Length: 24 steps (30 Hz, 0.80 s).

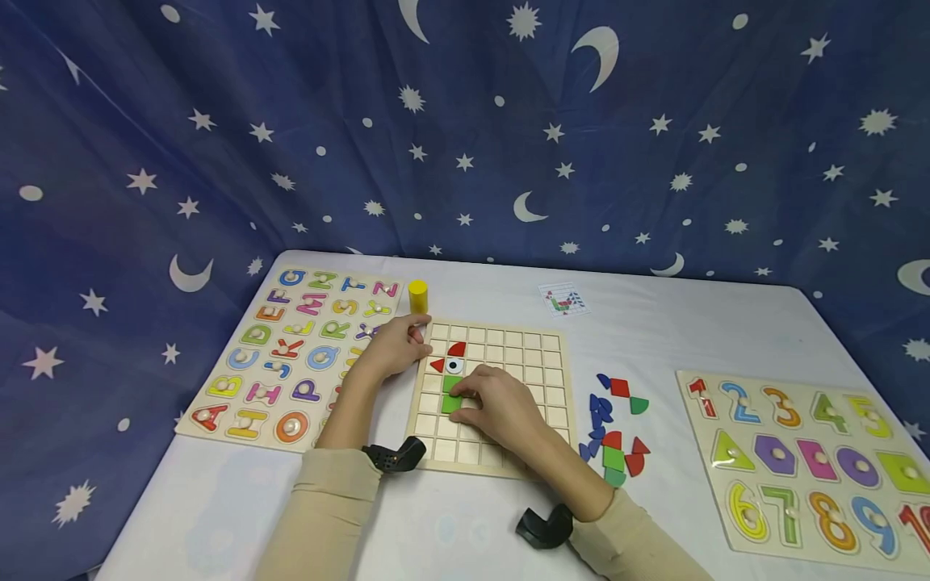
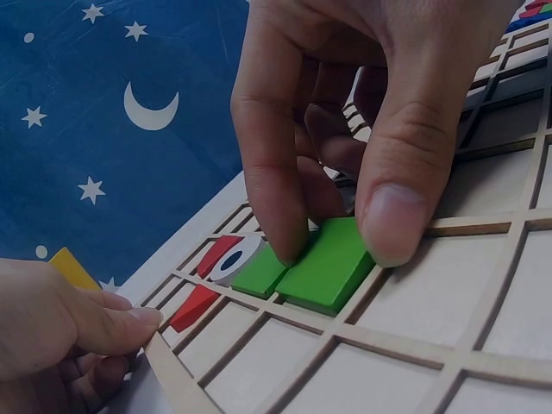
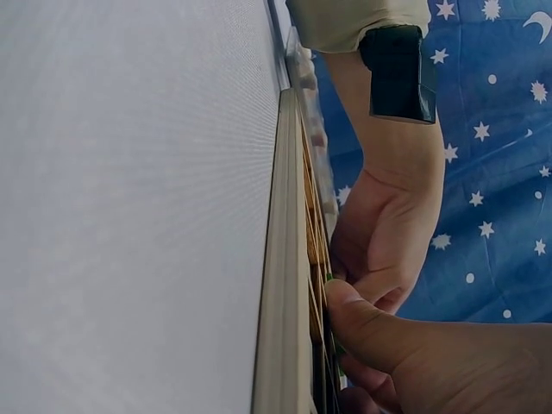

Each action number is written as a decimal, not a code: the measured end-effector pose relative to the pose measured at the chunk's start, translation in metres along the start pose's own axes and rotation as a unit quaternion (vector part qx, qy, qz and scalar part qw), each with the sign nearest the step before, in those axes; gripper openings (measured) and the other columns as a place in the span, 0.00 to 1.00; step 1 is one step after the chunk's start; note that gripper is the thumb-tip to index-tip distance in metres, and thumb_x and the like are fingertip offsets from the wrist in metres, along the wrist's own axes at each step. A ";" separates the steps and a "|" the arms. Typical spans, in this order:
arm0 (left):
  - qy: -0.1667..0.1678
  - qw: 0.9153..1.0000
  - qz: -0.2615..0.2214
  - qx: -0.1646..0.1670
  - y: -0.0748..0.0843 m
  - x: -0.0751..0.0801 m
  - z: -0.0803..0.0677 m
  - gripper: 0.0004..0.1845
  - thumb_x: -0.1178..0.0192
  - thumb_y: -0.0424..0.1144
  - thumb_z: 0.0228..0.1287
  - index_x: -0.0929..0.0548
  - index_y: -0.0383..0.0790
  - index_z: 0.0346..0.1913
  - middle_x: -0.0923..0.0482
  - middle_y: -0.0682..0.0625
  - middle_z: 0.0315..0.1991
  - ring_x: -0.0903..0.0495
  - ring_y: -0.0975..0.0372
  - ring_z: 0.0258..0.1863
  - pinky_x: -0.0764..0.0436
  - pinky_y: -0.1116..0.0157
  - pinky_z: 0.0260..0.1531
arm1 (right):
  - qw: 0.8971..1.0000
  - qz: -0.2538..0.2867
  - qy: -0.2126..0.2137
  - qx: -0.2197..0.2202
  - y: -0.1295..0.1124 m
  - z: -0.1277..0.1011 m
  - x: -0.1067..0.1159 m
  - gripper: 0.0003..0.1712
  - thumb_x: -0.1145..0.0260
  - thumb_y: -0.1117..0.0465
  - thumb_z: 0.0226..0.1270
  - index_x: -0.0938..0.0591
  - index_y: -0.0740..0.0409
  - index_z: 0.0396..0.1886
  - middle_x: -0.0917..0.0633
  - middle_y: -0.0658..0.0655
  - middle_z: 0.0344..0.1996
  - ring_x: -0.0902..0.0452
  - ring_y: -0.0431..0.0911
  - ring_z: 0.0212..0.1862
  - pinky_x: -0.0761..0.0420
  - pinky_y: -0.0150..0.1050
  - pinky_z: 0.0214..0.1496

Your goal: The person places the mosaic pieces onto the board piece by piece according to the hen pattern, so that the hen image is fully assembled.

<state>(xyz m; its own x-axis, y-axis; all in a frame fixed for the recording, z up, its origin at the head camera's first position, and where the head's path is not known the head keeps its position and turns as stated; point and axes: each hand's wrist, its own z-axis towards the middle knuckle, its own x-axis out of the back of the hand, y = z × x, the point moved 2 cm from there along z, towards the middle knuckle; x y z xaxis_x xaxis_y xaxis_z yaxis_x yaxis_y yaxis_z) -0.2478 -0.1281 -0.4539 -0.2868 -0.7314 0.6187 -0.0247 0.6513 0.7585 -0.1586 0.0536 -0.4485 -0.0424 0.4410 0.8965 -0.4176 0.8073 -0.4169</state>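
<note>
A wooden grid board (image 1: 534, 375) lies in the middle of the white table. My right hand (image 1: 501, 407) is over it, pinching a green square (image 2: 328, 267) between thumb and fingers; in the left wrist view that square sits slightly tilted at its cell. Directly beyond it lies another green square (image 1: 451, 382). Farther up are a white tile with a black dot (image 1: 454, 366), a red triangle (image 1: 437, 365) to its left and a red quarter-circle (image 1: 457, 349) above it. At the board's far left corner, my left hand (image 1: 392, 349) grips the edge, thumb on top.
Loose blue, red and green pieces (image 1: 613, 458) are scattered right of the board. A picture card (image 1: 563, 299) lies behind it, and a yellow cylinder (image 1: 418, 297) stands near its far left corner. An alphabet board (image 1: 250, 355) is at left, a number board (image 1: 806, 476) at right.
</note>
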 end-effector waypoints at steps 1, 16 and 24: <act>0.000 1.000 0.000 0.001 0.000 0.000 0.000 0.28 0.38 0.36 0.61 0.30 0.43 0.65 0.29 0.50 0.34 0.31 0.60 0.31 0.32 0.65 0.35 | 1.000 0.001 0.000 0.000 0.000 0.000 0.000 0.17 0.24 0.47 0.46 0.13 0.44 0.37 0.17 0.43 0.35 0.23 0.36 0.36 0.24 0.32 0.38; -0.002 1.000 0.001 -0.008 0.001 0.002 -0.003 0.28 0.38 0.36 0.61 0.29 0.42 0.65 0.29 0.50 0.33 0.31 0.60 0.30 0.32 0.65 0.33 | 1.000 0.009 -0.015 0.000 0.000 -0.001 0.002 0.17 0.24 0.47 0.48 0.13 0.45 0.39 0.16 0.44 0.37 0.24 0.36 0.36 0.24 0.33 0.39; -0.003 1.000 0.005 -0.015 0.003 0.002 -0.004 0.28 0.38 0.35 0.61 0.29 0.41 0.65 0.29 0.50 0.33 0.31 0.60 0.31 0.32 0.65 0.35 | 1.000 0.020 -0.023 0.001 0.000 0.000 0.006 0.15 0.26 0.49 0.52 0.13 0.47 0.39 0.15 0.46 0.36 0.23 0.37 0.37 0.24 0.34 0.41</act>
<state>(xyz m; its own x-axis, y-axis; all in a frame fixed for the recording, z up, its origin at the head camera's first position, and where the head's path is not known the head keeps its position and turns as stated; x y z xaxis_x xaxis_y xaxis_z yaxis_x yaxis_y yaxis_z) -0.2444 -0.1285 -0.4496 -0.2917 -0.7238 0.6253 0.0061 0.6523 0.7579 -0.1585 0.0559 -0.4428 -0.1010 0.4537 0.8854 -0.4163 0.7890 -0.4518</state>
